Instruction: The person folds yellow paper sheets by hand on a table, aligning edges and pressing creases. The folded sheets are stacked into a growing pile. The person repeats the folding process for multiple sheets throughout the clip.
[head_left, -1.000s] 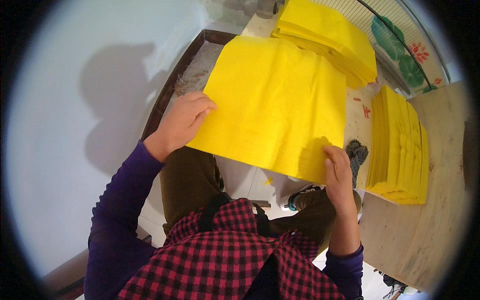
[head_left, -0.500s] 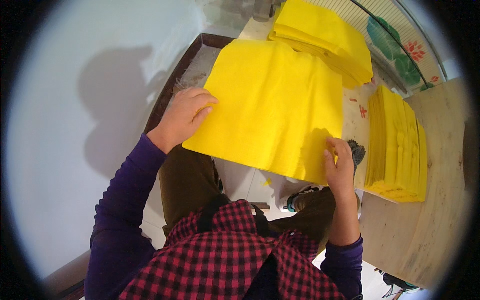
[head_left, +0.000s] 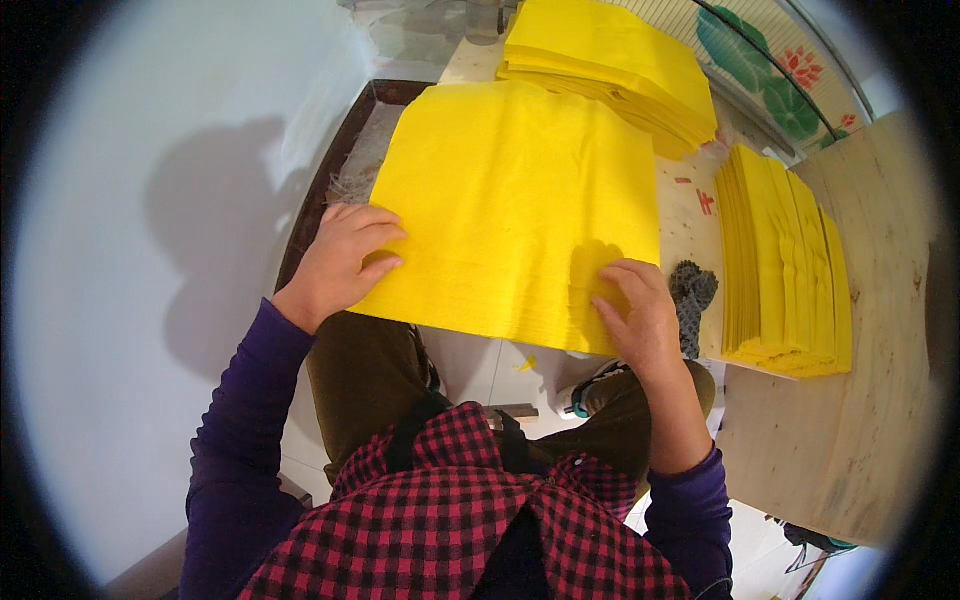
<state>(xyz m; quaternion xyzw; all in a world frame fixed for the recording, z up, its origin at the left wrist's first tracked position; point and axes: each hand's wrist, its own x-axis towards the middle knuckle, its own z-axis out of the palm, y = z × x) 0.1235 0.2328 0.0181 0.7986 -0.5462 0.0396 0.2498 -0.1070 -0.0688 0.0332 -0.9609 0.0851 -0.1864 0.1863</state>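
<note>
Spreading over the near part of the yellow sheets [head_left: 510, 200], two bare hands rest at opposite sides. The left hand [head_left: 345, 258] lies at the left edge, thumb and fingers parted in a small gap with yellow showing between them. The right hand [head_left: 642, 315] sits at the near right corner, its thumb and forefinger apart too, the grip loose and fairly wide. The sheets lie flat but gently rippled on the table [head_left: 690, 228], their near edge jutting out above the person's legs.

Left of them runs a trough [head_left: 400, 92] with a dark brown rim, holding pale, wispy stuff too blurred to name. A see-through jar [head_left: 485, 24] stands at the far end, cut off by the upper edge; its contents cannot be told. Just beyond the sheets is a far stack [head_left: 610, 55] of yellow pieces; another, the right stack [head_left: 785, 265], has its layered edges showing. Between that one and the right hand lies a grey cloth [head_left: 692, 300]. A yellow scrap [head_left: 526, 364] is on the floor.
</note>
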